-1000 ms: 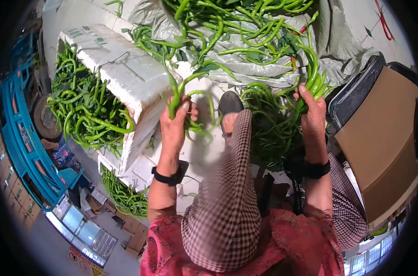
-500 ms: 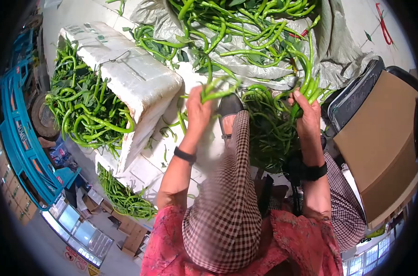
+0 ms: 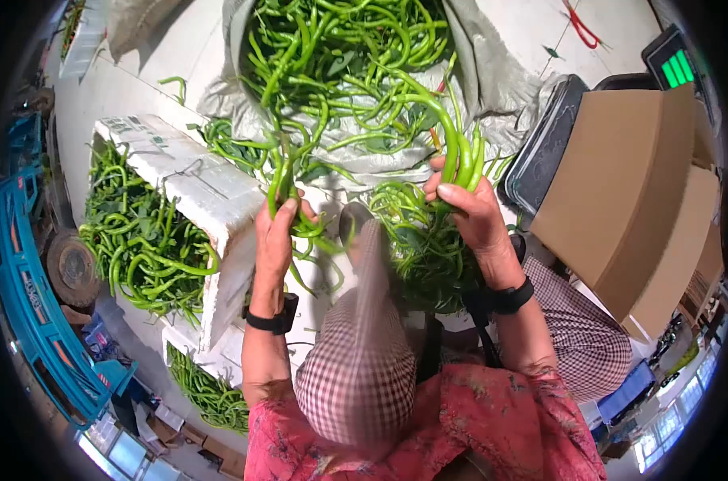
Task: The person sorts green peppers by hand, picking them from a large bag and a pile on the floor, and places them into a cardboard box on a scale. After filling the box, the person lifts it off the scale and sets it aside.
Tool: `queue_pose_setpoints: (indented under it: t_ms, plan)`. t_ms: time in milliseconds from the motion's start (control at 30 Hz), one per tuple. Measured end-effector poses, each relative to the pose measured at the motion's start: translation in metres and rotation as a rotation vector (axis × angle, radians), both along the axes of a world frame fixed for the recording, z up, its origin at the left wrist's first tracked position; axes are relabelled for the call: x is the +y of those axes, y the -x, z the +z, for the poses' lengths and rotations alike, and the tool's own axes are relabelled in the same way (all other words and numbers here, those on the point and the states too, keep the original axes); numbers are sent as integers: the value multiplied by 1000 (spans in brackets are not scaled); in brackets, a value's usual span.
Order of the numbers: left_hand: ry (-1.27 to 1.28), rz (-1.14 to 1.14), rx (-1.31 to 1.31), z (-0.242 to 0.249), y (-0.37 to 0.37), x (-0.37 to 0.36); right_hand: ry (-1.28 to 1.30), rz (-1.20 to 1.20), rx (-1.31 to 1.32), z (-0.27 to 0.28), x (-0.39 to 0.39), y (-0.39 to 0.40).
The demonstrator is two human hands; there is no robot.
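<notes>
Green chili bunch (image 3: 465,159) | your right hand (image 3: 482,218): fingers gripping it | your left hand (image 3: 275,238): fingers gripping more chilies (image 3: 278,183)

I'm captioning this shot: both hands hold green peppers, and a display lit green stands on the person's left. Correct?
No, the head view shows the lit display on the person's right; the left hand and right hand do hold green peppers.

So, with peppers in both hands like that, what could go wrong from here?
The long peppers in the right hand stick out well beyond its grip, so some might slip or snap. The shoe sits close beside a pepper pile, which could get trodden on. The boxed peppers heaped at the open side of the foam box may spill if it's bumped.
</notes>
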State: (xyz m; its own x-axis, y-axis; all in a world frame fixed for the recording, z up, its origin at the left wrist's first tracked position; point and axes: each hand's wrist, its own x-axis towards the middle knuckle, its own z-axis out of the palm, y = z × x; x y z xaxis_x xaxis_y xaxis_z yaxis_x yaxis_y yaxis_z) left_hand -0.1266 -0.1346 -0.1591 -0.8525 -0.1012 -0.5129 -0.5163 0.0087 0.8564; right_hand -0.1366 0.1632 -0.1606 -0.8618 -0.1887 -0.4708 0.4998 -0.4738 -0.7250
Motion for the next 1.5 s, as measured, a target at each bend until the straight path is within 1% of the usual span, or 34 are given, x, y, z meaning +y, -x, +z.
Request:
queue_pose_setpoints:
  t_ms: [67, 100, 167, 233, 300, 367, 400, 433, 500, 533, 567, 633, 700, 767, 800, 833, 867, 900, 933, 967, 1000, 1033, 1067, 1100, 1167, 1200, 1233, 1300, 1333, 1367, 1400, 1433, 1467, 1500]
  plan:
    - [-124, 58, 91, 34, 7, 2, -9, 8, 52, 18, -4, -2]
    - [-213, 152, 136, 46, 10, 5, -20, 19, 78, 28, -4, -4]
    - [-228, 206, 240, 77, 18, 7, -45, 37, 132, 50, -3, -7]
    - [-340, 300, 277, 105, 21, 7, -92, 90, 157, 74, -2, -12]
    - [-487, 293, 318, 133, 22, -3, -95, 51, 197, 93, -1, -19]
    - [-582, 253, 366, 177, 17, -3, -294, 100, 252, 113, 1, -30]
    - [-654, 229, 392, 198, 13, -4, -313, 78, 247, 120, 1, -38]
    - [-713, 262, 404, 220, 6, 0, -315, 63, 249, 127, 0, -46]
    - [-668, 206, 471, 255, -9, 14, -453, 72, 287, 142, -1, -59]
    - [-632, 165, 465, 268, -18, 20, -533, 45, 374, 147, -1, -66]
    - [-593, 125, 462, 277, -28, 25, -537, 30, 385, 154, 0, -72]
    - [-552, 106, 468, 285, -46, 37, -612, 33, 438, 167, 2, -85]
    - [-492, 131, 386, 296, -60, 58, -609, 7, 442, 185, 6, -97]
    - [-502, 105, 386, 302, -69, 74, -427, -71, 382, 196, 10, -109]
    - [-396, 106, 391, 304, -71, 85, -367, -57, 337, 203, 14, -115]
    - [-290, 105, 394, 304, -73, 97, -362, -64, 340, 209, 17, -120]
    - [-247, 86, 340, 301, -75, 110, -308, -49, 331, 215, 20, -124]
    - [-249, 8, 287, 291, -76, 119, -257, -32, 321, 218, 24, -128]
    - [-293, -56, 274, 273, -81, 127, -356, -30, 394, 215, 27, -131]
    - [-220, -97, 166, 260, -82, 139, -353, -30, 392, 212, 28, -135]
    - [-321, -84, 91, 249, -87, 152, -414, -51, 440, 207, 27, -139]
    - [-415, -36, 69, 240, -92, 168, -474, -71, 487, 201, 26, -144]
    - [-507, -45, 90, 235, -96, 179, -655, 10, 524, 188, 30, -149]
    - [-543, -41, 94, 231, -97, 186, -651, 11, 516, 185, 33, -152]
    - [-530, -74, 73, 207, -99, 192, -858, 64, 588, 181, 39, -156]
    - [-529, -71, 63, 204, -100, 195, -950, 156, 535, 184, 46, -157]
    - [-549, -101, 33, 200, -101, 197, -946, 162, 528, 181, 48, -158]
    - [-568, -137, -10, 188, -105, 197, -871, 82, 645, 173, 52, -161]
    - [-628, -107, -31, 176, -106, 195, -741, 207, 490, 172, 58, -161]
    - [-689, -74, -55, 168, -108, 193, -741, 207, 477, 170, 60, -161]
    - [-717, -67, -112, 181, -107, 194, -441, 57, 346, 167, 62, -161]
    - [-687, 0, -10, 166, -105, 188, -143, -92, 210, 165, 65, -162]
    - [-725, 28, 7, 163, -104, 182, 46, -175, 155, 165, 74, -159]
    - [-764, 54, 28, 161, -102, 174, 347, -205, 166, 160, 83, -155]
